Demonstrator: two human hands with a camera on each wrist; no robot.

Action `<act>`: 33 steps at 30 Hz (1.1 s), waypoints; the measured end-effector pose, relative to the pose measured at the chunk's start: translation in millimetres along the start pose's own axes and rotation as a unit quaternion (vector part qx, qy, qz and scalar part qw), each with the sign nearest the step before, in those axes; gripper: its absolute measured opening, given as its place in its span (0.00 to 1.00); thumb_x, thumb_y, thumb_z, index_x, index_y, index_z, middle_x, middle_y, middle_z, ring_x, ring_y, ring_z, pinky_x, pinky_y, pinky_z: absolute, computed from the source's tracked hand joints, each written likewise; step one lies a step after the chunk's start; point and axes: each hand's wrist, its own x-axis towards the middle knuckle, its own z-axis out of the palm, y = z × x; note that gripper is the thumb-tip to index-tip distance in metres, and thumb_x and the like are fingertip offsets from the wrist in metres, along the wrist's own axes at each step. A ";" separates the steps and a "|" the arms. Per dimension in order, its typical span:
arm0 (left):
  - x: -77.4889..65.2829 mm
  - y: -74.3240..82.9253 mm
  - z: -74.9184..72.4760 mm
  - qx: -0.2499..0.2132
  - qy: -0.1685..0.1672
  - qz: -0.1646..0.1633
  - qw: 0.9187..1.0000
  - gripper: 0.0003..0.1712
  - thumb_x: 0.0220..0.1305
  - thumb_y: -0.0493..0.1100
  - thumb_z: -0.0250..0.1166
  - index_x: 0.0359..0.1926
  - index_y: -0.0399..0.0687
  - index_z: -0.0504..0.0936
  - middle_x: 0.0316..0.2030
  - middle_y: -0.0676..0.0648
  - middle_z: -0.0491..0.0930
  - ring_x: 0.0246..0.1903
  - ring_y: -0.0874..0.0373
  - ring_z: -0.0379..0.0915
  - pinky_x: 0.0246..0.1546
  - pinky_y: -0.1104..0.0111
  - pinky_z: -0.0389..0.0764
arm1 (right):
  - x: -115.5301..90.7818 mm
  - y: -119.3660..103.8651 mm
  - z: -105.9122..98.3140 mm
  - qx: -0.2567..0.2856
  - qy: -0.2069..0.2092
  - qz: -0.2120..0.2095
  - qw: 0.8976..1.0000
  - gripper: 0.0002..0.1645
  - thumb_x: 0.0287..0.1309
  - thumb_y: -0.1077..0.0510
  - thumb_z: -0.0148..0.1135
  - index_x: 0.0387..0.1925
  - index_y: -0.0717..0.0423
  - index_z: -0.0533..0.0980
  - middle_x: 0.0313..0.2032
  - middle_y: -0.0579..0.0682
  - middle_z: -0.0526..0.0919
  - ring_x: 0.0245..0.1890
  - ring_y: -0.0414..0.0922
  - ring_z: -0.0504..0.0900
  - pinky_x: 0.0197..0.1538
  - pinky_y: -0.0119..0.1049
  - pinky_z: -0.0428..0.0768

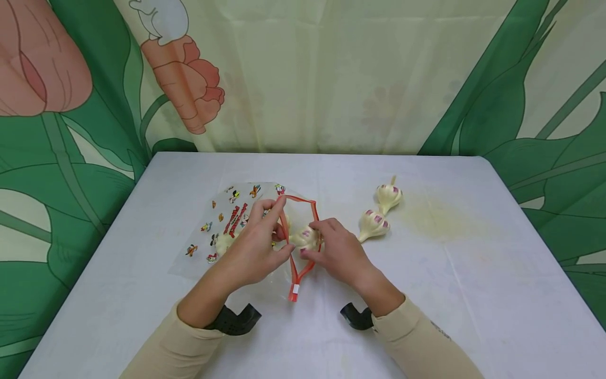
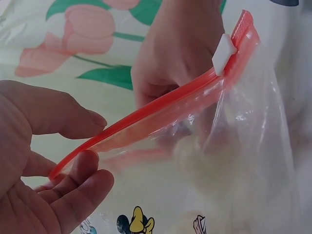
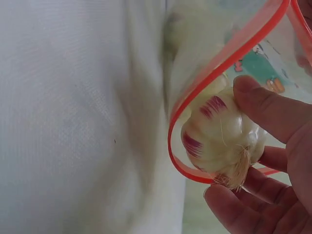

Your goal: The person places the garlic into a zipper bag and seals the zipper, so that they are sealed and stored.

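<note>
A clear zip bag (image 1: pixel 196 263) printed with cartoon figures lies on the table, its mouth spread apart. My left hand (image 1: pixel 255 250) pinches its red zip edge (image 2: pixel 146 109) between thumb and fingers. At that mouth, my right hand (image 1: pixel 343 252) grips a garlic bulb (image 3: pixel 219 131) with purple streaks, thumb on one side and fingers under the root end. In the right wrist view the bulb is partly within the red rim, roots facing outward. Another garlic bulb (image 1: pixel 223 245) shows through the plastic. A white slider (image 2: pixel 224 54) sits near one end of the zip.
Two more garlic bulbs, one farther back (image 1: pixel 389 196) and one nearer (image 1: pixel 374 225), lie right of the bag. The white-covered table (image 1: pixel 473 295) meets a printed curtain (image 1: pixel 322 79) at its far edge. Black wrist mounts (image 1: pixel 235 321) stick out below the sleeves.
</note>
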 end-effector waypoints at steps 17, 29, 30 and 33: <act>-0.8 0.2 0.7 -0.002 0.003 -0.001 1.000 0.53 0.56 0.30 0.74 0.76 0.34 0.53 0.63 0.38 0.58 0.38 0.59 0.74 0.31 0.72 0.78 | -2.2 1.4 8.3 -0.038 0.017 -0.026 0.999 0.21 0.54 0.58 0.75 0.49 0.60 0.81 0.43 0.54 0.80 0.37 0.47 0.78 0.39 0.40 0.81; -0.9 1.5 -0.1 0.000 0.003 0.006 1.000 0.53 0.55 0.28 0.73 0.76 0.34 0.53 0.61 0.38 0.58 0.38 0.58 0.74 0.39 0.67 0.80 | -10.4 6.3 2.9 0.022 0.013 -0.049 0.998 0.13 0.55 0.64 0.72 0.43 0.59 0.82 0.41 0.50 0.82 0.42 0.49 0.81 0.45 0.42 0.81; -0.8 1.5 0.0 -0.001 0.002 0.006 1.000 0.53 0.55 0.28 0.73 0.76 0.34 0.53 0.61 0.38 0.58 0.38 0.58 0.74 0.40 0.67 0.81 | -10.2 7.2 3.2 0.032 0.003 -0.051 0.998 0.14 0.55 0.65 0.72 0.44 0.60 0.82 0.41 0.50 0.82 0.41 0.49 0.81 0.45 0.41 0.81; -0.6 1.2 0.6 -0.003 0.000 0.003 1.000 0.53 0.55 0.29 0.73 0.77 0.34 0.53 0.62 0.38 0.58 0.38 0.58 0.74 0.40 0.66 0.81 | -8.9 8.9 4.2 0.049 -0.017 -0.058 0.997 0.14 0.55 0.64 0.73 0.44 0.60 0.82 0.39 0.50 0.82 0.39 0.48 0.81 0.44 0.39 0.81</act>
